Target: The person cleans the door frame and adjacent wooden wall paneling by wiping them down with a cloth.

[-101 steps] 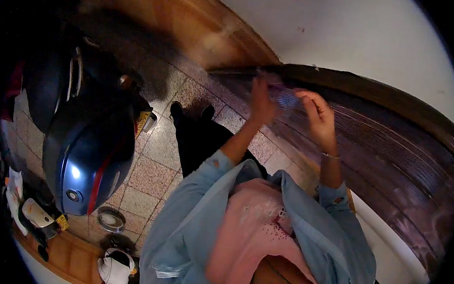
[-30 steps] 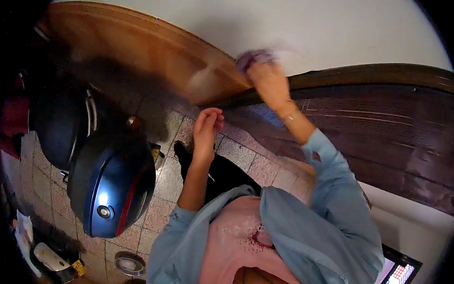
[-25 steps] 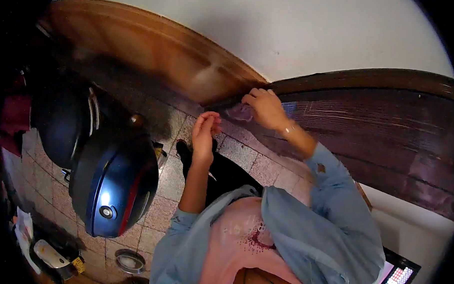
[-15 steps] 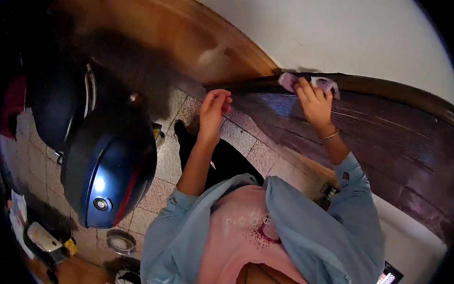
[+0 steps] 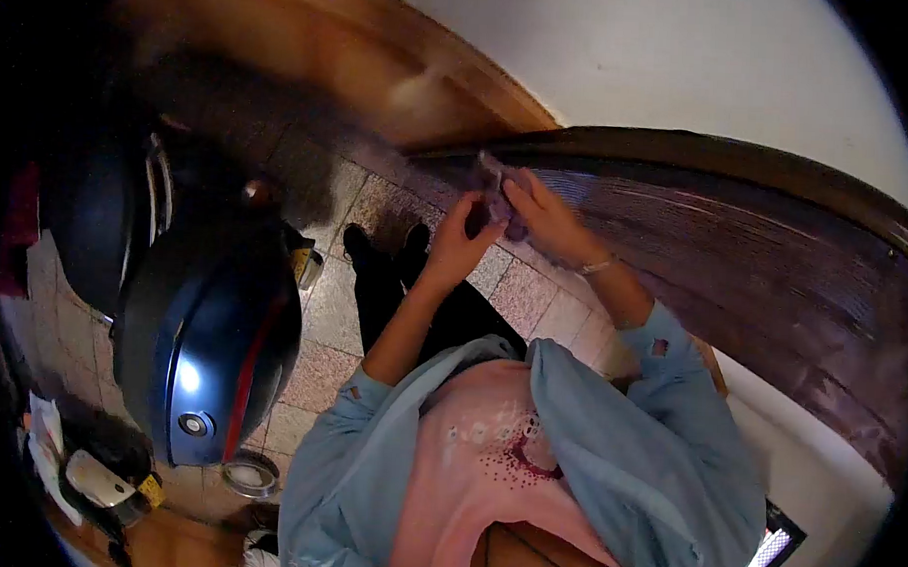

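Note:
A crumpled purple cloth is held between my two hands, off the dark wooden panel. My right hand is closed on the cloth from the right, its thumb and fingers pressed into it. From the left, my left hand meets the cloth with curled fingers and thumb, seemingly pinching its near edge. Parts of both hands' fingertips are hidden by the folds, and the cloth is a little blurred.
A dark ledge tops the panel against the white wall. To the left stands a blue-black rounded case with a red stripe, apparently on a parked scooter. A round metal dish lies on the tiled floor.
My right hand has moved left and down from the ledge, bringing the cloth with it. My left hand has shifted slightly right and down to meet the cloth.

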`<action>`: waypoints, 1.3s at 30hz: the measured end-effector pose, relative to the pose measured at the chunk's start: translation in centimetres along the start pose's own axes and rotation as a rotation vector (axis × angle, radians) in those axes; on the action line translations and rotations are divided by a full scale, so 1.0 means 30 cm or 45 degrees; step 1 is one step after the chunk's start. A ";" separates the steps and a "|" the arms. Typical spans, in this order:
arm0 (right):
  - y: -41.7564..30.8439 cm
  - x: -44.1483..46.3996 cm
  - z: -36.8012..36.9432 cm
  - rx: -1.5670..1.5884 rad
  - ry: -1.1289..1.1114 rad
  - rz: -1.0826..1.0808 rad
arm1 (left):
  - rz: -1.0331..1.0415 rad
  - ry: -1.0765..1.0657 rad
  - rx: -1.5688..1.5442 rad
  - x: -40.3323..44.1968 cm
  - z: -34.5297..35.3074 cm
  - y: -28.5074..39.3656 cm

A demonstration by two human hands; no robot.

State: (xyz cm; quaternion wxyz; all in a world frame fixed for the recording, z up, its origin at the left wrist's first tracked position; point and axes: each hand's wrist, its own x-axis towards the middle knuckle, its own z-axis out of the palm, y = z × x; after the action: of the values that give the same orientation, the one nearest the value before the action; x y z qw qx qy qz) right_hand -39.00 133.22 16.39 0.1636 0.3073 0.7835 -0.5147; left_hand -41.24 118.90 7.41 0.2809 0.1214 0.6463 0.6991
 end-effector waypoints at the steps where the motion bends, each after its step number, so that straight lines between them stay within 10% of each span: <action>1: 0.018 -0.034 -0.025 0.100 -0.019 -0.037 | 0.020 -0.039 -0.006 0.009 0.009 0.033; 3: -0.018 -0.109 -0.060 0.198 -0.053 -0.077 | -0.357 -0.187 -0.518 0.003 0.024 0.095; 5: -0.113 -0.187 -0.105 -0.944 0.651 -0.593 | -0.320 -0.291 -0.635 -0.009 0.089 0.149; 9: -0.035 -0.236 -0.152 -0.578 0.305 -0.672 | -0.522 -0.643 -0.656 0.002 0.097 0.223; 11: -0.020 -0.255 -0.187 0.122 0.092 -0.285 | -0.432 -0.612 -0.693 0.002 0.091 0.260; 19: -0.337 -0.359 -0.426 -1.461 1.528 -1.368 | -0.321 -0.475 -0.698 0.069 0.057 0.206; 32: 0.208 0.114 -0.231 -2.208 0.160 -1.002 | -0.530 -0.285 -0.699 -0.015 -0.018 0.020; 39: 0.500 0.457 -0.028 -1.742 -0.084 -0.917 | -0.666 -0.093 -0.691 -0.068 -0.121 -0.130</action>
State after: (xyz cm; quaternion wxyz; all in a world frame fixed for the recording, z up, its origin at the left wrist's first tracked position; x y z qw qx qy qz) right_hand -39.60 142.49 -1.70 0.1628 -0.1517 0.9734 0.0536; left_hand -40.61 114.76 3.53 0.4946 -0.1017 0.4364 0.7447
